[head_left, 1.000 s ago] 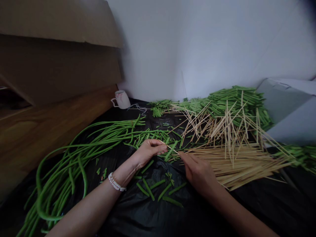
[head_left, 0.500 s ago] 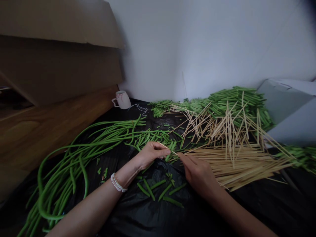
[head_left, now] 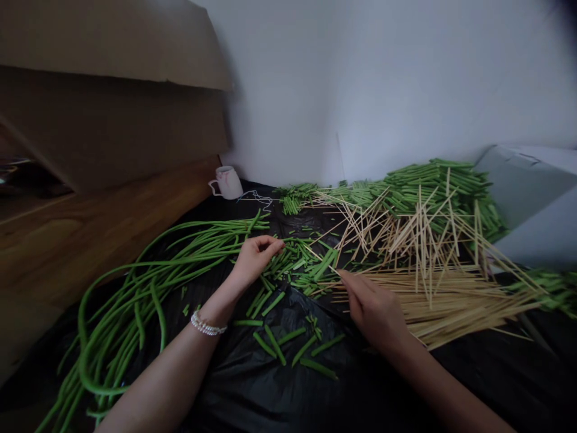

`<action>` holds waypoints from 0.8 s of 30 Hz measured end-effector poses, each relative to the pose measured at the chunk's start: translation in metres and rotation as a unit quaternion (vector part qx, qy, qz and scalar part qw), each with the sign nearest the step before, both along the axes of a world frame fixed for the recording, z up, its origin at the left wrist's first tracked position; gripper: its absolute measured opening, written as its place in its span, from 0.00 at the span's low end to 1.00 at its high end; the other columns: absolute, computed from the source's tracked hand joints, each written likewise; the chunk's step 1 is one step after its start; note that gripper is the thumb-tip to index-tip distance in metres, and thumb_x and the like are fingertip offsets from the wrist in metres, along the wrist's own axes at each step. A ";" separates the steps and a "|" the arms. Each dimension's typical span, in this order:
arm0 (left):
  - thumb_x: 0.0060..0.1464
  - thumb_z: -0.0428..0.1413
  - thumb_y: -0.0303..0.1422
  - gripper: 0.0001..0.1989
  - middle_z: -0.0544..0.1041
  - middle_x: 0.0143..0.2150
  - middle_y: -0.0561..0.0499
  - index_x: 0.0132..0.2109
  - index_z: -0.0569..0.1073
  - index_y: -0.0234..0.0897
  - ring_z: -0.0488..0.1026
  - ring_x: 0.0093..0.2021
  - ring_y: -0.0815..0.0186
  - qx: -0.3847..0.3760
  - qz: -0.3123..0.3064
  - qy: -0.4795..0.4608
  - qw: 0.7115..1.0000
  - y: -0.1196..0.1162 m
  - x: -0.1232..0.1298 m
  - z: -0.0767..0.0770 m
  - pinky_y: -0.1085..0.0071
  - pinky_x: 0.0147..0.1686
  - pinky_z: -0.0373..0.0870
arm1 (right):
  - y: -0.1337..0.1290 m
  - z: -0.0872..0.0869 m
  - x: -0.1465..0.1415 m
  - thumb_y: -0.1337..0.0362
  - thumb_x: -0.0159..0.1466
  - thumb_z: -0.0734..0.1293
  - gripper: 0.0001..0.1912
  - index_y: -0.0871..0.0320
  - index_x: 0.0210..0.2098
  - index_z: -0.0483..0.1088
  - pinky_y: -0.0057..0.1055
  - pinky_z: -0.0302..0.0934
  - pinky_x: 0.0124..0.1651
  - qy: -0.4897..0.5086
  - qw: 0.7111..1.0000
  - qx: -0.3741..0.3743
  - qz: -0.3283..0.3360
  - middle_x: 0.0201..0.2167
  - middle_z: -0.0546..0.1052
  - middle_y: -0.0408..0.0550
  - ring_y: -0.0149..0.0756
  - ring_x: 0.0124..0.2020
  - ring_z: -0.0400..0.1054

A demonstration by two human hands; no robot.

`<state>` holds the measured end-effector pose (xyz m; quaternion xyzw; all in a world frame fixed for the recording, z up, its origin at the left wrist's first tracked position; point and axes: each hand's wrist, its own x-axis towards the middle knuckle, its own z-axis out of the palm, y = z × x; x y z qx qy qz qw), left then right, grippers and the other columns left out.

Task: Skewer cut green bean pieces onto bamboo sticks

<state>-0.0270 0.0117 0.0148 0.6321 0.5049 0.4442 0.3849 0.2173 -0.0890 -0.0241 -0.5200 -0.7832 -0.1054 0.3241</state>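
- Since the earlier frame, the left bare hand [head_left: 253, 260] has moved leftward from the thin pale wooden stick [head_left: 313, 252], to above the heap of short green bean pieces [head_left: 309, 281].
- The right bare hand [head_left: 376, 307] grasps this stick at one end, over the heap.
- Left fingertips are pinched; whether they hold a piece, I cannot tell.
- The step seems threading; next probably calls for aligning one piece with the free tip.

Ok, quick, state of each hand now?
Left hand: over cut long beans; whether it grips one can't be told.
Right hand: closed, holding a wooden skewer.
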 end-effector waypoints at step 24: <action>0.53 0.57 0.32 0.04 0.74 0.33 0.49 0.33 0.75 0.36 0.69 0.36 0.62 0.179 0.005 0.291 0.940 0.003 0.001 -0.029 0.65 0.43 0.63 | 0.000 -0.001 -0.003 0.73 0.65 0.57 0.17 0.64 0.50 0.71 0.32 0.68 0.43 -0.032 0.999 -0.001 0.014 0.39 0.79 0.54 0.39 0.39 0.74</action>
